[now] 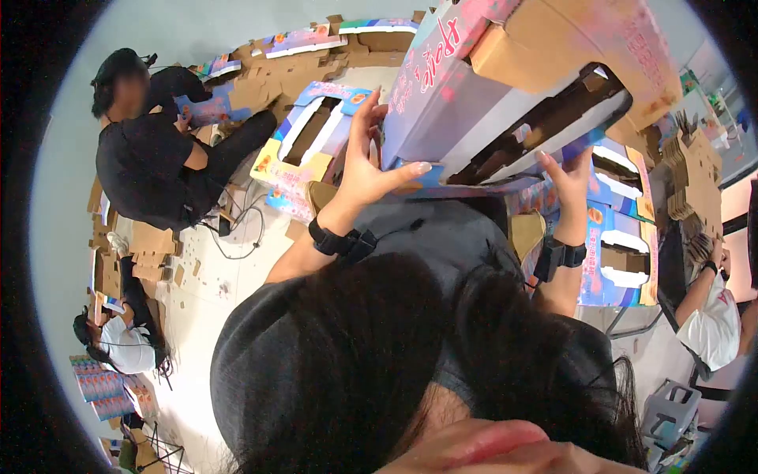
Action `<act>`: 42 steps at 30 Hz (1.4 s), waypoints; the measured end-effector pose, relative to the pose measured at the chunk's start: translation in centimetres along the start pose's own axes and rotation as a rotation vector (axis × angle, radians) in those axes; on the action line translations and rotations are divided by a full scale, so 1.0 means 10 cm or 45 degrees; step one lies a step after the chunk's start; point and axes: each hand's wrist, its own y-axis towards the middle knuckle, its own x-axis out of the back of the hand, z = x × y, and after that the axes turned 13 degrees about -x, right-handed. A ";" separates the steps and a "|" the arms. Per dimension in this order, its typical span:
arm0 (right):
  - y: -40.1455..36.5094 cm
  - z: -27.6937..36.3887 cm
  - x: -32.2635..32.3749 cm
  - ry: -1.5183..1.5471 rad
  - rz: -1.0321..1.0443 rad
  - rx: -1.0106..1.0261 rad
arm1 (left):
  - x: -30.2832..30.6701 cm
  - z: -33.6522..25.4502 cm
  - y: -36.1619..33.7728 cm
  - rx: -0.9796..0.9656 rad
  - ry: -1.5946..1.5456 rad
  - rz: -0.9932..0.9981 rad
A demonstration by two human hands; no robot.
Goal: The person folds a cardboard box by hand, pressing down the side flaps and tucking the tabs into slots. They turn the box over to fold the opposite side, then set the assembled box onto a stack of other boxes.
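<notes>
A large printed cardboard box (442,118) in pink, lilac and blue is raised in front of my chest, tilted. A long window is cut in its lower side, and brown cardboard shows through. My left hand (367,162) grips its left edge, thumb along the lower side and fingers up the outer wall. At the lower right corner, my right hand (570,186) holds the box with the thumb on the lower side; its other fingers are mostly hidden. Beside my left hand stands a yellow-and-blue printed box (304,154) with a white-rimmed window. Similar boxes (624,261) are stacked right of my right forearm.
A person in black (146,154) sits at the left, with a printed box in hand. Farther down sits a person in white (126,344); another person (714,316) is at the right near stacked flat cardboard (695,174). Cables (245,225) and cardboard scraps lie on the floor.
</notes>
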 end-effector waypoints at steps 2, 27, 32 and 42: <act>0.05 -0.16 0.02 -0.093 0.011 0.025 | 0.02 0.08 -0.04 0.074 0.000 0.015; -0.39 0.16 -1.12 -1.668 0.357 -0.280 | 0.13 0.44 -0.28 0.421 0.312 0.028; -0.34 0.05 -1.13 -1.793 0.390 -0.253 | 0.07 0.23 -0.20 0.515 0.088 0.023; -0.24 -0.06 -0.99 -1.952 0.601 -0.392 | 0.03 0.11 -0.23 0.248 0.403 0.216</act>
